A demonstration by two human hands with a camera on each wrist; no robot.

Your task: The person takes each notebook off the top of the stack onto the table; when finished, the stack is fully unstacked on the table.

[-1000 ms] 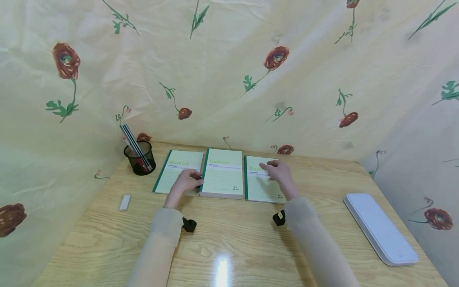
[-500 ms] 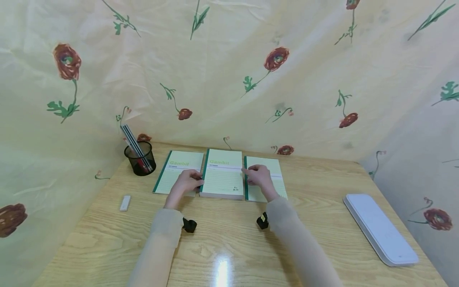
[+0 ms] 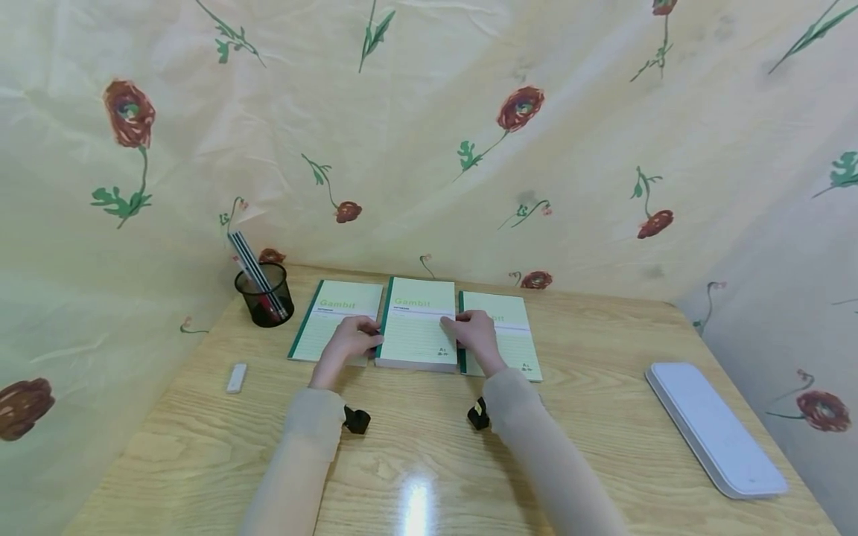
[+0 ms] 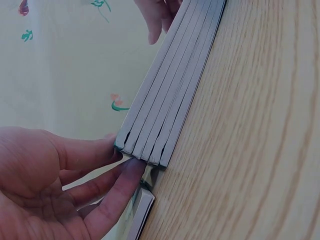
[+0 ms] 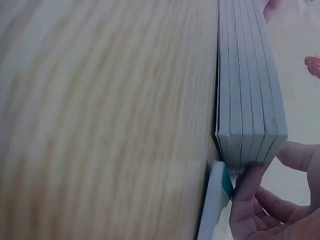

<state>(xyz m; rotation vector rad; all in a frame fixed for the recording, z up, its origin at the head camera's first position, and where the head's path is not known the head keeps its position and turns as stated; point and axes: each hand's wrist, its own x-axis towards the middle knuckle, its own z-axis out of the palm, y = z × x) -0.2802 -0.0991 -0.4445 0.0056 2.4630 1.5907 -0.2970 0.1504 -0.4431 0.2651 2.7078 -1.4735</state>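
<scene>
A thick stack of Gambit notebooks [image 3: 417, 339] lies in the middle of the table's far side, its several page blocks showing edge-on in both wrist views. My left hand [image 3: 350, 339] grips its green spine side, thumb at the top corner and fingers against the spines [image 4: 141, 154]. At the opposite edge my right hand [image 3: 477, 335] holds the stack, thumb on the top cover and fingers along the side [image 5: 252, 170]. A thinner notebook [image 3: 308, 339] lies to the left, partly behind my left hand. Another notebook [image 3: 519, 346] lies to the right, partly covered by my right hand.
A black mesh pen cup [image 3: 264, 301] with pencils stands at the back left. In front of it lies a white eraser [image 3: 236, 378]. A long white case [image 3: 717, 428] lies at the table's right side. A flowered cloth [image 3: 429, 149] hangs behind.
My right hand has moved left from above the right notebook to the right edge of the middle stack. My left hand has stayed at the spine side.
</scene>
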